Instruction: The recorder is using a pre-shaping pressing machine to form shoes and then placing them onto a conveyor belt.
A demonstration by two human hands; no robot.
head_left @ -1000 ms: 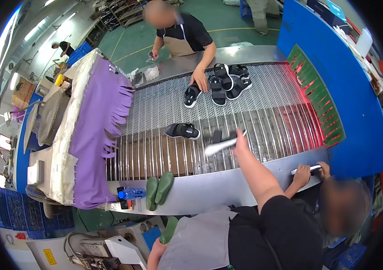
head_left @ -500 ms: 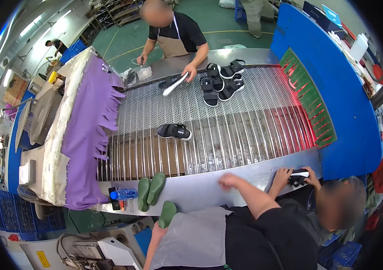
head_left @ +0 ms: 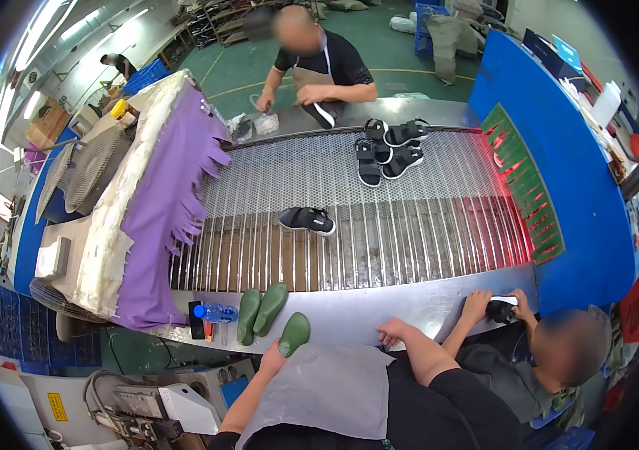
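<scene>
My left hand point(head_left: 273, 354) holds a green shoe last point(head_left: 294, 334) upright at the near steel edge of the conveyor table point(head_left: 379, 304). Two more green lasts point(head_left: 261, 311) lie just left of it. My right hand point(head_left: 393, 331) rests on that steel edge with loosely bent fingers and nothing in it. A single black sandal point(head_left: 307, 220) lies on the metal mesh belt point(head_left: 409, 225), beyond both hands. Several black sandals point(head_left: 388, 147) are grouped at the far end of the belt.
A person across the belt holds a black sandal point(head_left: 323, 113). A seated person at my right grips a dark shoe point(head_left: 499, 307). Purple fringed cloth point(head_left: 166, 202) hangs over the oven mouth on the left. A blue bottle point(head_left: 214, 313) lies by the lasts. A blue wall point(head_left: 559, 172) bounds the right.
My right arm was stretched out over the belt with a white-soled sandal; it has drawn back empty to the near edge. The person across now has a sandal. My left hand raised the green last slightly.
</scene>
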